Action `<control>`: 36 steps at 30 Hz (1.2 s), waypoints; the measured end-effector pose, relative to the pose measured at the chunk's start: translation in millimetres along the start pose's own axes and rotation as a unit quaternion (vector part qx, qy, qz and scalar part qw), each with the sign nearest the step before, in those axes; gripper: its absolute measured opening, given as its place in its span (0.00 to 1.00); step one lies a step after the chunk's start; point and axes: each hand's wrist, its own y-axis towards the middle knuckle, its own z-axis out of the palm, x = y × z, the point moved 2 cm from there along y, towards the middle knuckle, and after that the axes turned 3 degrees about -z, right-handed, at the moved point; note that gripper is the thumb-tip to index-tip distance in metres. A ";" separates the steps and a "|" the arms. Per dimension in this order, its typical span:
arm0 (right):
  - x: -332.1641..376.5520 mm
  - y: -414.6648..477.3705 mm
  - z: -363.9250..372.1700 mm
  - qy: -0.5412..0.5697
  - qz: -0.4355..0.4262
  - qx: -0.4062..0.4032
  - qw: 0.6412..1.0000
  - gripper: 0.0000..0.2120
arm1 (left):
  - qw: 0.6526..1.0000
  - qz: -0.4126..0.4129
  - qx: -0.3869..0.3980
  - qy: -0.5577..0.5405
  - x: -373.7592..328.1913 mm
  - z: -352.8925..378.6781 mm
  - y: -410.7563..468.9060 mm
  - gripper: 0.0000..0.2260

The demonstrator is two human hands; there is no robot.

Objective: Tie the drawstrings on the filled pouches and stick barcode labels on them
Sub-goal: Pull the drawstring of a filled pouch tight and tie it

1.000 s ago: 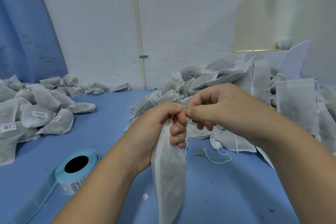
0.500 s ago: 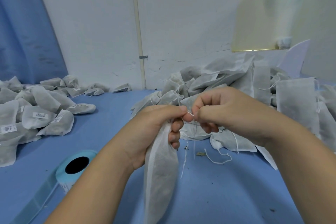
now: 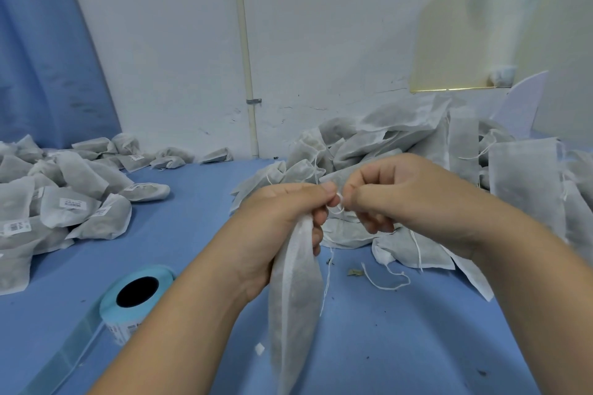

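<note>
A filled white fabric pouch [image 3: 293, 308] hangs upright over the blue table, its gathered neck gripped in my left hand [image 3: 282, 221]. My right hand [image 3: 394, 194] sits just to the right of it and pinches the thin white drawstring [image 3: 337, 209] at the pouch's mouth. A small loop of string shows between the two hands, and a loose end [image 3: 326, 285] dangles down beside the pouch. A light-blue roll of barcode labels [image 3: 136, 293] lies on the table at lower left, its strip trailing toward the near edge.
A heap of labelled pouches [image 3: 61, 199] fills the left side of the table. A bigger heap of unlabelled pouches [image 3: 417, 151] lies behind and right of my hands. A loose string [image 3: 386, 280] and crumbs lie on the blue table [image 3: 199, 212]. White wall behind.
The pouch has swung slightly and the hands have stayed together at its neck. My right hand's fingers have shifted on the drawstring, and a small loop now shows between the hands.
</note>
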 end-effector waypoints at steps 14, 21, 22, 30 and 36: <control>21.8 -2.6 7.5 -0.136 -0.034 -0.137 0.981 0.05 | 0.995 0.052 -0.079 0.019 -1.3 -1.7 1.6 0.11; 21.8 -4.8 8.5 -0.005 0.015 -0.091 0.996 0.04 | 0.995 0.061 -0.082 0.022 -1.8 0.5 0.6 0.10; 21.0 -4.5 8.9 0.016 0.013 -0.090 0.996 0.03 | 0.994 0.060 -0.083 0.023 -1.7 0.8 0.7 0.10; 14.9 -1.8 8.8 0.006 0.004 -0.113 0.994 0.04 | 0.985 0.074 -0.124 0.097 -3.2 1.5 -1.9 0.14; 15.6 -2.4 11.5 -0.088 0.020 -0.107 0.990 0.06 | 0.963 0.101 -0.158 0.194 -2.9 3.6 -0.9 0.17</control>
